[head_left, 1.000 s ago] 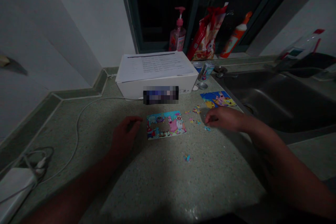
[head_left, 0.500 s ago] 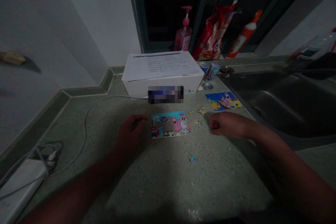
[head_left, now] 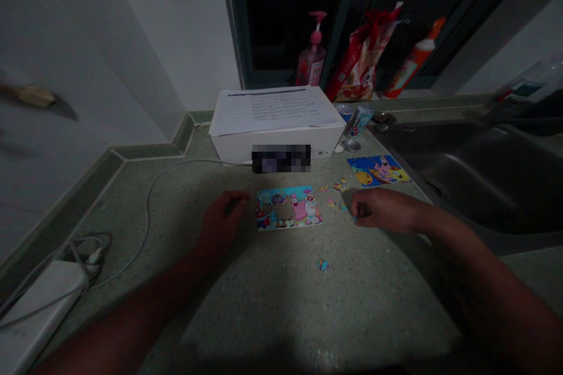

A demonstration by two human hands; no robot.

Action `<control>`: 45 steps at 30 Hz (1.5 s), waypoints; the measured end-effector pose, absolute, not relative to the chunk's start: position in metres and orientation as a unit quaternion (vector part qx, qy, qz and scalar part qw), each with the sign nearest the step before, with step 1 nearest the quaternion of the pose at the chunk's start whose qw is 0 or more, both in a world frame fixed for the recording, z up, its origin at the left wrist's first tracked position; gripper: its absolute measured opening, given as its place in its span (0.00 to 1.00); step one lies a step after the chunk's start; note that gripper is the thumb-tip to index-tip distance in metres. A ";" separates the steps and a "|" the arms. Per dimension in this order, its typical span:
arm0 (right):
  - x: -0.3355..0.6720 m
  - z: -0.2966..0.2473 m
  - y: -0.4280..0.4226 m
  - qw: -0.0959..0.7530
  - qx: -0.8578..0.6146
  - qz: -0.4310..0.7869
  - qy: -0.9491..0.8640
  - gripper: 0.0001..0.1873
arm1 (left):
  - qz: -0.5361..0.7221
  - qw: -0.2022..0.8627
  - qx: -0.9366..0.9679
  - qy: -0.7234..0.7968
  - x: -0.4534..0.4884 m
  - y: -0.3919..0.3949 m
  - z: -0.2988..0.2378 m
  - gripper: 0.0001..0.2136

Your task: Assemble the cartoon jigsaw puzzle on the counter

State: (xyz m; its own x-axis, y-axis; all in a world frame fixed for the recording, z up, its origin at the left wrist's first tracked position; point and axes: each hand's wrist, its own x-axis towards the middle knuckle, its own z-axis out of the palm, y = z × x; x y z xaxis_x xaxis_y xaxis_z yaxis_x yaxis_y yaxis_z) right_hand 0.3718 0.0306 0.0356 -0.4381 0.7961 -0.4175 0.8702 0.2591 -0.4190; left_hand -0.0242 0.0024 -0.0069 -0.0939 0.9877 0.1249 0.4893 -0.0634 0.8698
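My left hand (head_left: 222,222) rests on the speckled stone counter (head_left: 272,299) beside the left edge of a cartoon jigsaw puzzle (head_left: 303,211). Its fingers are loosely curled and hold nothing visible. The puzzle has a gap in its middle. To its right, my right hand (head_left: 380,211) has its fingertips pinched on a small blue jigsaw piece (head_left: 354,218). Several loose pieces (head_left: 338,186) lie just above that hand, and a small cluster (head_left: 323,265) sits nearer me. A complete cartoon picture card (head_left: 378,171) lies farther back.
A white box (head_left: 233,149) topped with printed paper stands behind the puzzle. Beyond it are a pink pump bottle (head_left: 312,61), a red bag (head_left: 363,61) and a drink can (head_left: 359,120). A steel sink (head_left: 475,181) lies right; a white cable (head_left: 148,217) runs left.
My right hand has moved down and right onto the blue piece, its fingers closing there. My left hand stays by the puzzle. The whole scene has drifted slightly right in view.
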 end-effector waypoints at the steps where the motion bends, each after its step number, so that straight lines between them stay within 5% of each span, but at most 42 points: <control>1: 0.372 0.035 0.031 0.059 0.526 -0.303 0.793 0.03 | 0.415 0.304 0.602 0.611 -0.024 0.002 -0.007 0.11; 9: 0.374 0.034 0.030 0.021 0.502 -0.349 0.791 0.03 | 0.421 0.250 0.653 0.578 -0.026 0.001 -0.013 0.08; 22: 0.275 0.016 0.003 -0.232 0.333 -0.436 0.804 0.07 | 0.381 0.091 0.866 0.311 -0.004 -0.028 -0.008 0.05; 31: 0.228 0.018 0.008 -0.274 0.343 -0.569 0.696 0.12 | 0.400 0.088 0.861 0.302 -0.004 -0.026 -0.009 0.05; 40: 0.216 0.018 0.008 -0.319 0.354 -0.545 0.690 0.11 | 0.392 0.104 0.845 0.347 -0.006 -0.026 -0.008 0.03; 45: 0.222 0.019 0.003 -0.342 0.392 -0.343 0.782 0.09 | 0.397 0.144 0.824 0.378 -0.008 -0.028 -0.007 0.04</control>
State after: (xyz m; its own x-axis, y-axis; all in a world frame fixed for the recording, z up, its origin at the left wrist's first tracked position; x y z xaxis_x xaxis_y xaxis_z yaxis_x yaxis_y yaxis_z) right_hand 0.2225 0.0030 0.0194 -0.4582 0.8479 0.2668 0.3789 0.4579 -0.8042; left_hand -0.0078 -0.0276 -0.0068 0.3994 0.7375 0.5446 0.5089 -0.6725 0.5374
